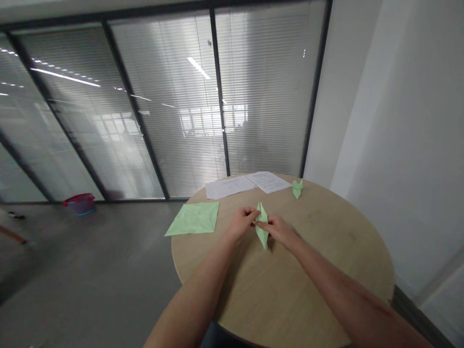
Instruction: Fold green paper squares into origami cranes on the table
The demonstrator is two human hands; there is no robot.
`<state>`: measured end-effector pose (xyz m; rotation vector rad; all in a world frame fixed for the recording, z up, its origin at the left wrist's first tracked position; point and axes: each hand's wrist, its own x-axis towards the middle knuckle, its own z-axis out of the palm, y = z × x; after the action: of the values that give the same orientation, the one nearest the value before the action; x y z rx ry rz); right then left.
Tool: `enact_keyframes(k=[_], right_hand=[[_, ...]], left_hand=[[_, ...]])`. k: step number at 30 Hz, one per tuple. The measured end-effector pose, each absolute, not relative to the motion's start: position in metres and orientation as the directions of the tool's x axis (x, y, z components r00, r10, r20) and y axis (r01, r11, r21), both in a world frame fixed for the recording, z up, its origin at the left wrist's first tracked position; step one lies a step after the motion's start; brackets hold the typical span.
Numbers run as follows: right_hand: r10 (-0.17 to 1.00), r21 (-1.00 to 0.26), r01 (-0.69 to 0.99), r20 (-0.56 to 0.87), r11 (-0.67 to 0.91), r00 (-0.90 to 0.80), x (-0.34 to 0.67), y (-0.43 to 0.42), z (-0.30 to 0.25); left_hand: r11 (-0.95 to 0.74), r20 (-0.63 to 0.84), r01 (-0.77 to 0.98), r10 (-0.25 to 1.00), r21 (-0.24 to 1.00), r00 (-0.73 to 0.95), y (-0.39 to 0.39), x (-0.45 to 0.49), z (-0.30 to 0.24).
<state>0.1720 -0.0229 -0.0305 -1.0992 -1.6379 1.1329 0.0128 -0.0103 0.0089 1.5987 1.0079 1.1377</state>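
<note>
Between my hands is a piece of folded green paper (262, 236), narrow and diamond-shaped, with two points at its upper end and one at its lower end. My left hand (243, 221) pinches its upper left side. From the right, my right hand (278, 229) grips it with the thumb across its front; the other fingers are partly hidden behind the paper. It is held over the middle of the round wooden table (308, 270). A creased sheet of green paper (197, 218) lies to the left, its corner jutting past the table edge. A small folded green paper figure (297, 189) stands at the far right.
Printed white sheets (232, 186) overlap at the table's far edge. Behind the table runs a glass partition with blinds (188, 111), and a white wall (406, 145) rises on the right. A red and blue basket (80, 205) sits on the grey floor at left.
</note>
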Motion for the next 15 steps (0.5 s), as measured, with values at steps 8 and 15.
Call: enact_keyframes(k=[8,15], right_hand=[[0.945,-0.958,0.225,0.105,0.179,-0.309,0.168,-0.031,-0.028],[0.942,-0.963,0.222,0.073,0.152,-0.329,0.170,-0.036,-0.025]], left_hand=[[-0.270,0.259,0.059,0.955,0.961,0.145,-0.010,0.012,0.007],[-0.263,0.262,-0.003,0.962,0.965,0.079,-0.011,0.014,0.004]])
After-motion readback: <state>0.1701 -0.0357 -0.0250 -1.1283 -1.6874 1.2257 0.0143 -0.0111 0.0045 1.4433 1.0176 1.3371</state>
